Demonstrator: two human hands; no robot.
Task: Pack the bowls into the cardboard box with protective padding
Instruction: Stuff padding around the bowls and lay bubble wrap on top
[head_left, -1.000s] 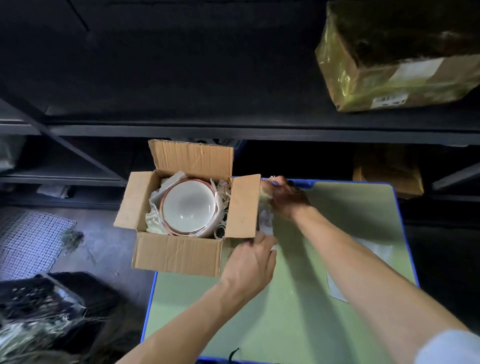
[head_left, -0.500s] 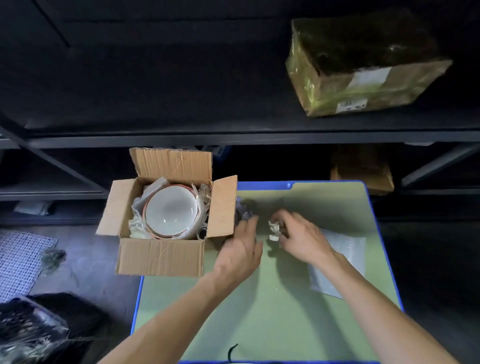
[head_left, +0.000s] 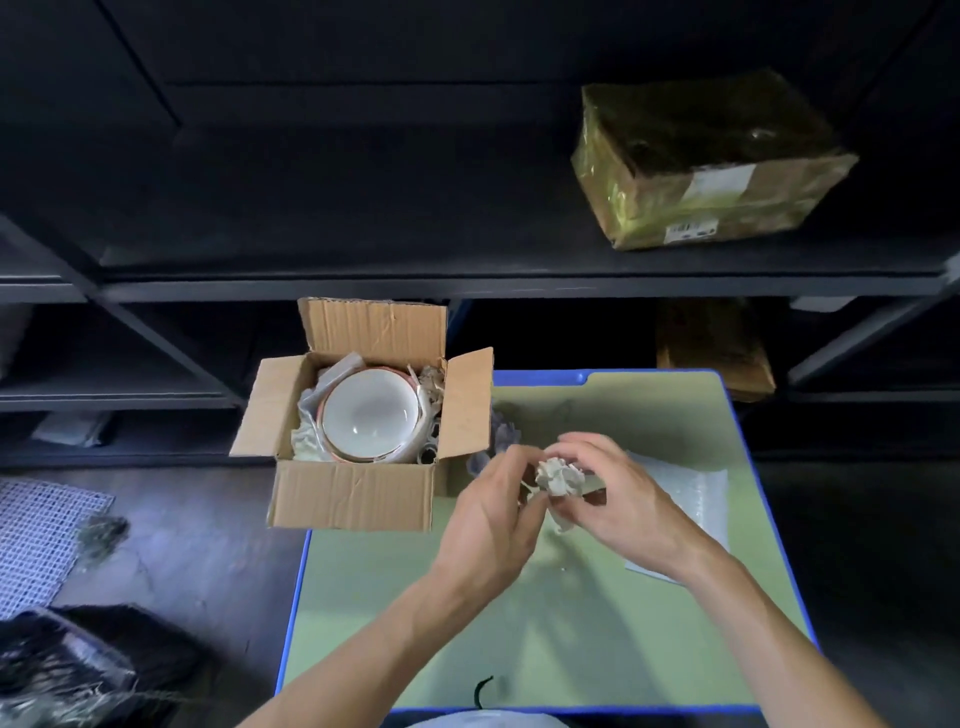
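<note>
The white labels on the glossy, tape-wrapped parcel (head_left: 711, 161) on the dark shelf (head_left: 363, 260) are too small to read. A corrugated cardboard box (head_left: 353, 493) sits at the far left corner of the green, blue-edged surface (head_left: 571, 623) with its flaps open. It holds a smooth white bowl (head_left: 371, 415) nested in crumpled padding. Just right of the box, the left hand (head_left: 493, 525) and right hand (head_left: 618, 499) meet, fingers curled, both pinching a pale crinkled wad of padding (head_left: 558, 475) above the surface. A bubble-wrap sheet (head_left: 696, 488) lies flat under the right hand.

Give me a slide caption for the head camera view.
Left hand and right hand hold padding over the table, beside the open box with a bowl.
</note>
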